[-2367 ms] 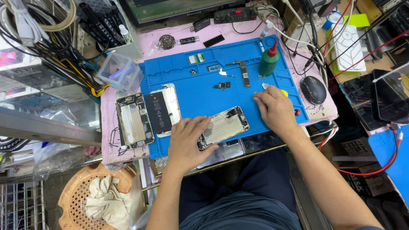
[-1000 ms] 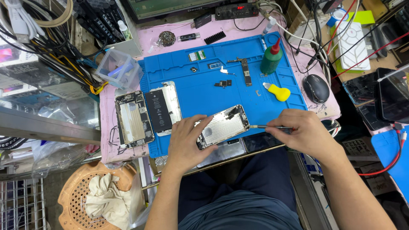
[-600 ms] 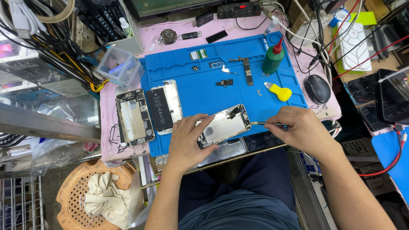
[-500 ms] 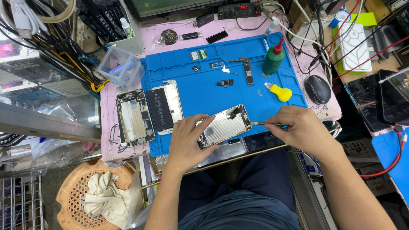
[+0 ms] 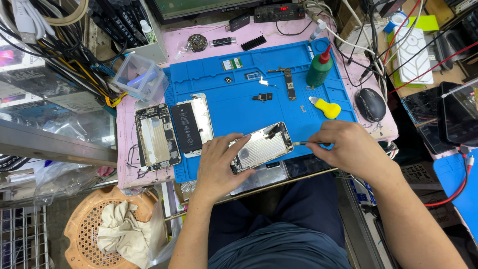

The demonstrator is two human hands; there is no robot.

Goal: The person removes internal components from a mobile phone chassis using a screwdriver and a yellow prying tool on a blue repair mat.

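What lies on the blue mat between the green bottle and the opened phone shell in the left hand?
In the head view, a yellow pry tool lies between the green bottle and the phone shell.

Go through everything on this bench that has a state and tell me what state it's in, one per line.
Opened phone: back up, insides exposed, steadied by the left hand.
Thin tool: pinched in the right hand, tip at the phone's edge.
Second phone shell: open, lying flat.
Phone with battery: open, battery showing.
Green bottle: upright, red nozzle on.
Clear plastic box: open, tilted.
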